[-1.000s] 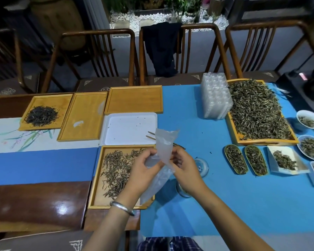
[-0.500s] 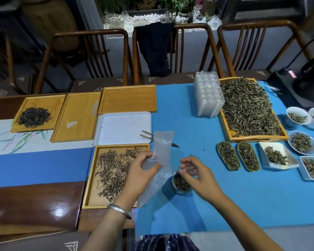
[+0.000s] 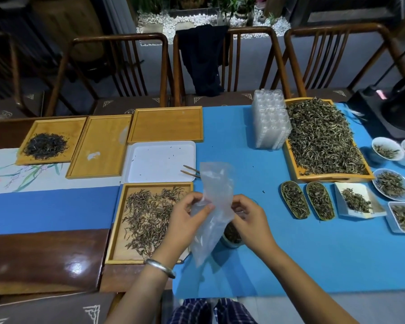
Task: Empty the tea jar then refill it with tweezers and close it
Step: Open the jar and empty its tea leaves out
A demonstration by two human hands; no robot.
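Your left hand pinches a clear plastic bag mid-length | your right hand grips the bag's right edge | tea jar upright on the blue cloth, tea inside, directly below your right hand | tweezers lie far of the bag, on the white tray's right edge.

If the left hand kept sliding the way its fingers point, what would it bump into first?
The left hand points rightward, pinching the clear plastic bag. Going straight on, it would likely meet the right hand, which grips the same bag from the other side. Depth is hard to judge, so it might slip past.
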